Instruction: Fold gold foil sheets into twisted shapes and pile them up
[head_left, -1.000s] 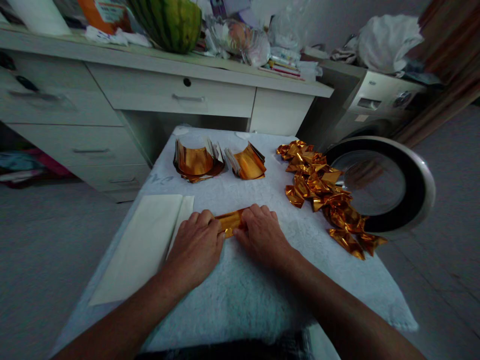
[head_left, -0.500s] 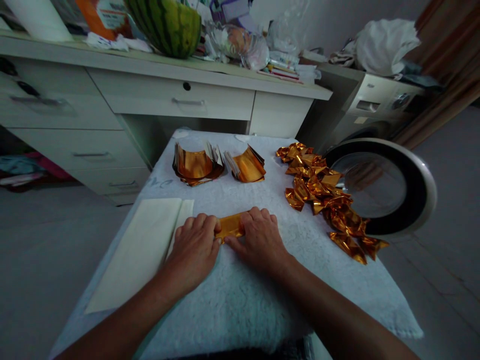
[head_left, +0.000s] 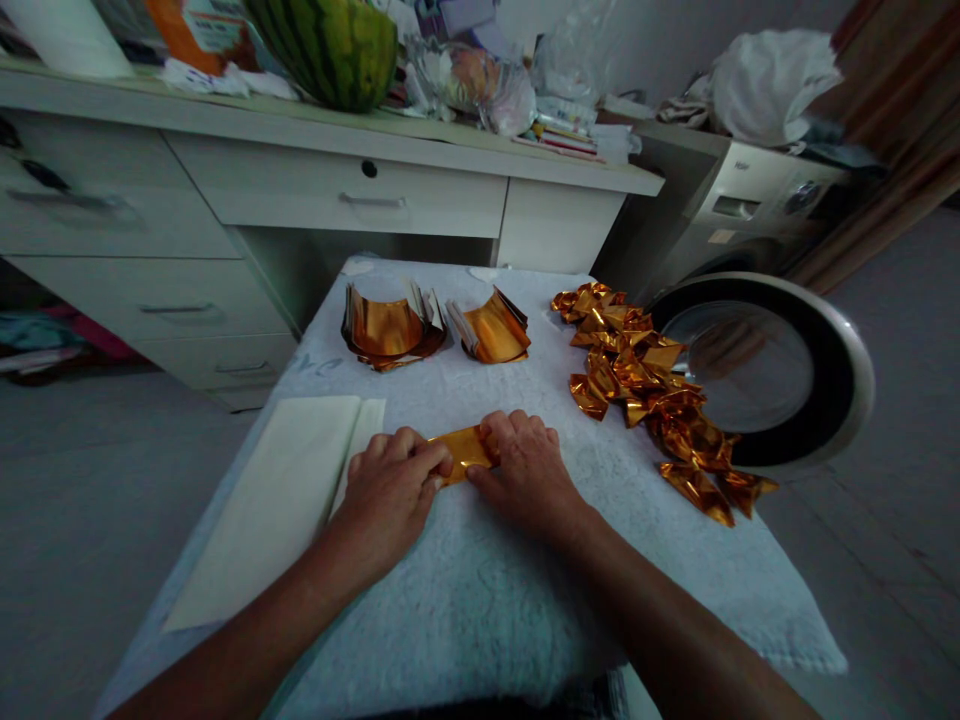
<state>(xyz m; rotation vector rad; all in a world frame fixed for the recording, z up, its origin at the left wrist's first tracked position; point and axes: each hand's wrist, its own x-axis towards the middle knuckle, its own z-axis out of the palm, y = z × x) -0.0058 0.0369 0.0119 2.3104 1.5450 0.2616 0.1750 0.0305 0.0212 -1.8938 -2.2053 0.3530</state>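
A strip of shiny gold foil paper (head_left: 463, 452) lies between my hands on the cloth-covered table (head_left: 480, 600). My left hand (head_left: 391, 487) grips its left end, thumb and fingers closed. At the other end, my right hand (head_left: 525, 465) holds the foil with curled fingertips and thumb; both ends are partly hidden. Beyond my hands stand two curved stacks of gold foil sheets, a left stack (head_left: 386, 325) and a right stack (head_left: 496, 330). A pile of twisted gold foil pieces (head_left: 637, 365) spreads along the right side. White paper sheets (head_left: 266, 500) lie flat beside my left forearm.
Behind the table runs a white counter with drawers (head_left: 360, 190), bearing a half watermelon (head_left: 330, 50) and plastic bags (head_left: 487, 85). A washing machine (head_left: 739, 190) stands at the right, its round door (head_left: 750, 370) swung out against the table's edge.
My left fingers and thumb have shifted and pinch closer over the foil's left end. My right thumb has moved slightly right and up. More of the foil's lower edge shows.
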